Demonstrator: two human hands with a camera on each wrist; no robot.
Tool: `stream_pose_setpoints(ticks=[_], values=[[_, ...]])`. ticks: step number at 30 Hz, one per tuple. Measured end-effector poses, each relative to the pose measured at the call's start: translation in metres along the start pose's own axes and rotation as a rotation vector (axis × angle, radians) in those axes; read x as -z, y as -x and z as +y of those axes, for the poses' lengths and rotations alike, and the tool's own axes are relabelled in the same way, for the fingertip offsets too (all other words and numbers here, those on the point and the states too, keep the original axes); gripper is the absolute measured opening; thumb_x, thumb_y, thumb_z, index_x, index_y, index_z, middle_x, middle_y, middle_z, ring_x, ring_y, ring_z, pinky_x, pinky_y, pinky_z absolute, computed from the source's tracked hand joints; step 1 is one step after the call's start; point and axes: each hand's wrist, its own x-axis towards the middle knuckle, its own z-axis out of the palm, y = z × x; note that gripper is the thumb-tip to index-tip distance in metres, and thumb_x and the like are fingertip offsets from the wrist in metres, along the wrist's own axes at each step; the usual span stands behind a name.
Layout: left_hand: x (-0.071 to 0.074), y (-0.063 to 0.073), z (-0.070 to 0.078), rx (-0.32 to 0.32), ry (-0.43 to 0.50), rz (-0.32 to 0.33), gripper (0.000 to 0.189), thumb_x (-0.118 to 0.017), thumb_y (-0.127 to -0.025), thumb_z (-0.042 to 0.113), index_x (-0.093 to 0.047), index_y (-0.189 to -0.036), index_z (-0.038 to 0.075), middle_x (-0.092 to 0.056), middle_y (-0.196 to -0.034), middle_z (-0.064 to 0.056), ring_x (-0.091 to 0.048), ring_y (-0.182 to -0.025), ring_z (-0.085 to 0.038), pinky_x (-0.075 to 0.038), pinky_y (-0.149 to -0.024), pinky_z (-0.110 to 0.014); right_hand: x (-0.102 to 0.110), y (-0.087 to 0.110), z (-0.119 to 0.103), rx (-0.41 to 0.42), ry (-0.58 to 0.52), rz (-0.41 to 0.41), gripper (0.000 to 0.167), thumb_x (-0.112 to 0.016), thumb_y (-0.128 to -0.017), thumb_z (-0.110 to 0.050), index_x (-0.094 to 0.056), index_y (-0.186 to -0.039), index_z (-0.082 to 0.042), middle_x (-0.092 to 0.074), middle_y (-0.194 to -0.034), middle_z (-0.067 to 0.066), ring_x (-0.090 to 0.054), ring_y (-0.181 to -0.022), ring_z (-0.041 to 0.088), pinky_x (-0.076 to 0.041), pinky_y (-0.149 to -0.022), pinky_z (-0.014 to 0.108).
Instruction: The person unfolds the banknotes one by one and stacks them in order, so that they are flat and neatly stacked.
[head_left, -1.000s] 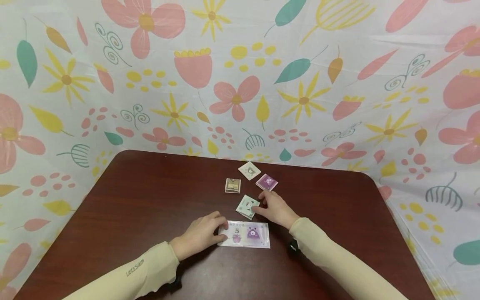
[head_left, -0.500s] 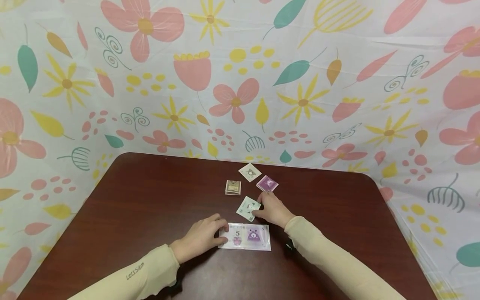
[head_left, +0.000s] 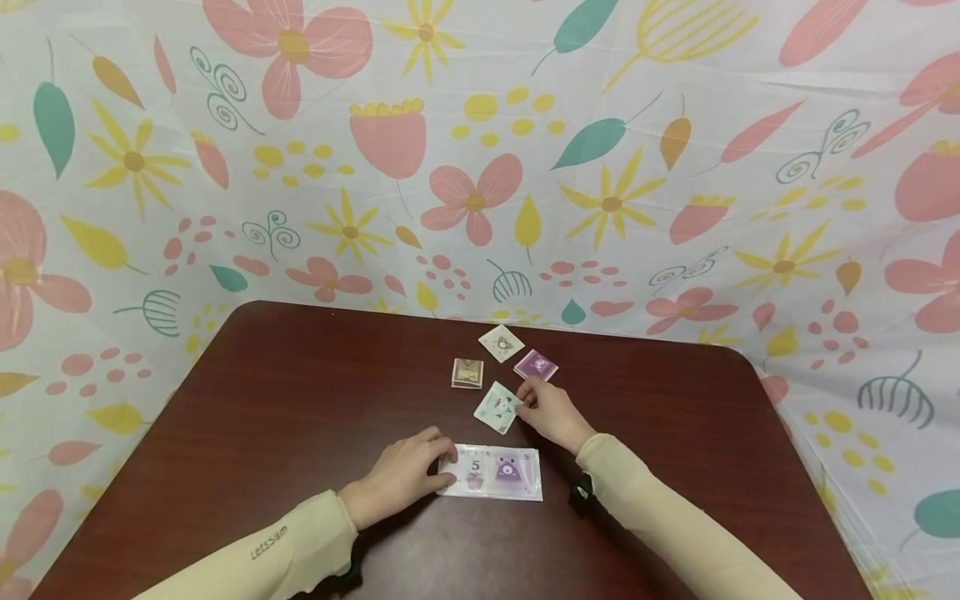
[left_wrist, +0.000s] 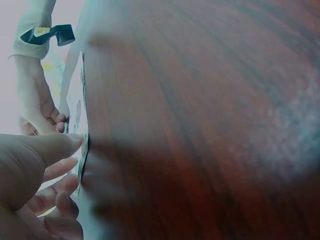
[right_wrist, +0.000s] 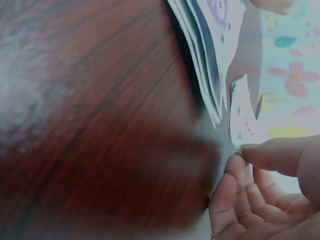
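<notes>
A stack of play banknotes (head_left: 510, 472), the top one white with a purple monster and a 5, lies flat near the table's middle. My left hand (head_left: 401, 475) holds its left end, thumb and fingers curved at the edge; layered sheets show in the left wrist view. Just beyond the stack, a folded pale green play banknote (head_left: 496, 407) forms a small square turned cornerwise. Its right corner is pinched between thumb and fingertip of my right hand (head_left: 555, 414). In the right wrist view, that folded banknote (right_wrist: 242, 115) stands out from the pinching fingers.
Three more folded paper squares lie farther back: a brown one (head_left: 467, 373), a white one (head_left: 502, 342) and a purple one (head_left: 536, 365), close beyond the right fingers. The dark red-brown table (head_left: 322, 392) meets a flower-patterned cloth (head_left: 472, 200) at its far edge.
The right fingers have shifted to the pale green folded banknote's right corner, and it has turned and moved slightly away from the stack. The left hand stays on the stack.
</notes>
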Motion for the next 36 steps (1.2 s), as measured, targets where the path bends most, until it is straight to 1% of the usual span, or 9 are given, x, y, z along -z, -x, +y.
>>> stream_pose_setpoints(ticks=[4, 8, 10, 13, 18, 21, 27, 30, 36], values=[[-0.001, 0.0, 0.0, -0.001, -0.009, 0.001, 0.021, -0.086, -0.087, 0.024, -0.071, -0.101, 0.017, -0.061, -0.097, 0.005, -0.059, -0.078, -0.011, -0.05, -0.065, -0.033, 0.005, 0.0, 0.008, -0.022, -0.152, 0.006, 0.014, -0.071, -0.094, -0.006, -0.068, -0.106, 0.0, -0.069, -0.09, 0.008, -0.063, -0.077, 0.017, -0.054, -0.07, 0.032], [-0.001, 0.0, 0.001, 0.002, -0.008, -0.005, 0.021, -0.085, -0.087, 0.024, -0.072, -0.101, 0.017, -0.062, -0.098, 0.006, -0.06, -0.078, -0.011, -0.05, -0.065, -0.033, 0.013, 0.005, 0.012, -0.047, -0.319, -0.011, 0.015, -0.07, -0.097, -0.007, -0.069, -0.107, 0.003, -0.07, -0.09, 0.013, -0.064, -0.073, 0.019, -0.055, -0.064, 0.03], [-0.001, 0.0, 0.001, 0.001, -0.008, -0.004, 0.021, -0.085, -0.087, 0.024, -0.072, -0.102, 0.016, -0.062, -0.098, 0.005, -0.06, -0.078, -0.011, -0.051, -0.065, -0.033, 0.019, 0.007, 0.013, -0.051, -0.379, -0.018, 0.015, -0.069, -0.098, -0.008, -0.068, -0.107, 0.004, -0.071, -0.091, 0.017, -0.065, -0.075, 0.021, -0.055, -0.065, 0.03], [-0.001, 0.001, 0.002, -0.003, -0.01, 0.005, 0.021, -0.086, -0.087, 0.023, -0.072, -0.101, 0.016, -0.063, -0.099, 0.005, -0.061, -0.079, -0.012, -0.051, -0.065, -0.033, 0.026, 0.013, 0.016, -0.046, -0.422, -0.024, 0.017, -0.067, -0.1, -0.007, -0.064, -0.11, 0.006, -0.071, -0.093, 0.021, -0.068, -0.077, 0.022, -0.055, -0.065, 0.03], [-0.002, 0.001, 0.001, -0.002, -0.002, 0.022, 0.02, -0.085, -0.087, 0.022, -0.072, -0.101, 0.016, -0.063, -0.099, 0.005, -0.06, -0.078, -0.011, -0.052, -0.065, -0.033, 0.033, 0.021, 0.021, -0.031, -0.426, -0.012, 0.02, -0.067, -0.099, -0.004, -0.064, -0.115, 0.007, -0.071, -0.094, 0.017, -0.065, -0.076, 0.023, -0.055, -0.065, 0.03], [-0.004, 0.002, 0.001, 0.006, 0.008, 0.022, 0.02, -0.085, -0.088, 0.023, -0.072, -0.102, 0.016, -0.063, -0.099, 0.005, -0.059, -0.077, -0.009, -0.052, -0.066, -0.032, 0.035, 0.025, 0.024, -0.045, -0.419, 0.009, 0.02, -0.07, -0.097, -0.004, -0.067, -0.114, 0.005, -0.072, -0.093, 0.014, -0.063, -0.074, 0.021, -0.055, -0.065, 0.029], [-0.002, 0.002, 0.0, -0.008, 0.012, 0.039, 0.02, -0.085, -0.088, 0.021, -0.072, -0.102, 0.016, -0.064, -0.099, 0.005, -0.059, -0.077, -0.01, -0.052, -0.066, -0.033, 0.038, 0.026, 0.025, -0.094, -0.421, 0.064, 0.021, -0.075, -0.095, -0.011, -0.066, -0.107, 0.004, -0.073, -0.087, 0.009, -0.059, -0.07, 0.017, -0.051, -0.062, 0.029], [-0.002, 0.002, 0.001, -0.01, 0.015, 0.04, 0.019, -0.085, -0.088, 0.019, -0.072, -0.102, 0.016, -0.064, -0.099, 0.005, -0.06, -0.078, -0.01, -0.052, -0.067, -0.033, 0.039, 0.028, 0.024, -0.094, -0.411, 0.068, 0.019, -0.076, -0.095, -0.014, -0.067, -0.105, 0.001, -0.071, -0.083, 0.006, -0.057, -0.07, 0.019, -0.049, -0.059, 0.029], [-0.005, 0.005, 0.0, -0.023, 0.026, 0.057, 0.016, -0.084, -0.089, 0.017, -0.073, -0.1, 0.016, -0.066, -0.1, 0.006, -0.065, -0.081, -0.012, -0.053, -0.067, -0.033, 0.038, 0.034, 0.021, -0.063, -0.395, 0.049, 0.015, -0.075, -0.096, -0.013, -0.07, -0.104, -0.001, -0.069, -0.082, 0.007, -0.057, -0.07, 0.017, -0.048, -0.058, 0.027]])
